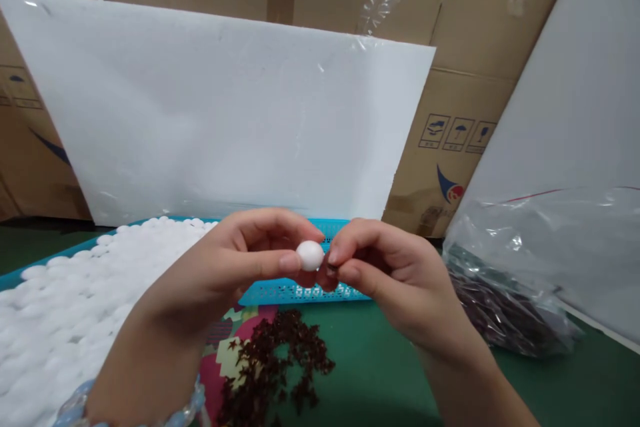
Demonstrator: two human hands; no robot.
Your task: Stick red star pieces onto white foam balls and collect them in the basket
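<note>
My left hand (260, 253) pinches a small white ball (311, 255) between thumb and fingers. Just to its right, my right hand (383, 267) is closed on a small dark brown piece (331, 269), mostly covered by the fingertips. The piece is close beside the ball; whether they touch I cannot tell. Below the hands lies a loose pile of dark red-brown, star-like small pieces (280, 363), partly on a patterned sheet. Left of my hands, a great many white balls (65, 320) fill a blue tray.
A blue perforated basket (280, 292) stands behind the hands on the green table (370, 360). A white board (250, 107) leans against cardboard boxes (465, 93). At the right lies a clear plastic bag (520, 307) with dark contents.
</note>
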